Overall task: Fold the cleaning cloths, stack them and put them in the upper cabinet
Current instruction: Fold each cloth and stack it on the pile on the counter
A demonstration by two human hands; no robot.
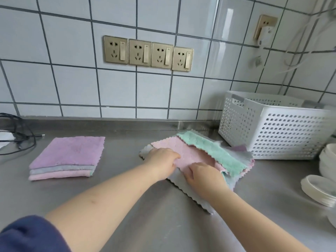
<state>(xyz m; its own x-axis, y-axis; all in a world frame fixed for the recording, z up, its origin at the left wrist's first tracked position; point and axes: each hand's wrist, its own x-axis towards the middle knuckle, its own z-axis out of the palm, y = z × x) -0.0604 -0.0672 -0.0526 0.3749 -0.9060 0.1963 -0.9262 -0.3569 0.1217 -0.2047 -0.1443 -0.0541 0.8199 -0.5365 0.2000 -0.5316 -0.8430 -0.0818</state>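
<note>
Two piles: a folded stack (66,157) lay at the left of the steel counter (127,206), purple cloth on top, then grey, then pink; well apart to its right lay a loose heap of unfolded cloths (205,160), touching or just beside the basket.
Step in hand: by my reading, the pink cloth (189,151) on top of the heap was being taken up for folding.
Left hand: the left hand (161,161) rested on the pink cloth's near-left part, fingers curled onto the fabric; whether it pinched an edge I could not tell.
Right hand: the right hand (201,174) lay at the cloth's near edge, fingers curled as if gripping that edge; the grasp itself was hidden under the hand.
Doing it well: lift only the pink layer, leaving the green cloth (214,151) and the grey ones beneath undisturbed; bring scalloped edge to scalloped edge, smooth flat, and match the stack's footprint.
Basket: a white perforated basket (272,130) stood at the right by the tiled wall; its inside was not visible from this angle.
Dishes: white plates and bowls (320,191) were stacked at the far right.
Cabinet: the upper cabinet was out of view.
</note>
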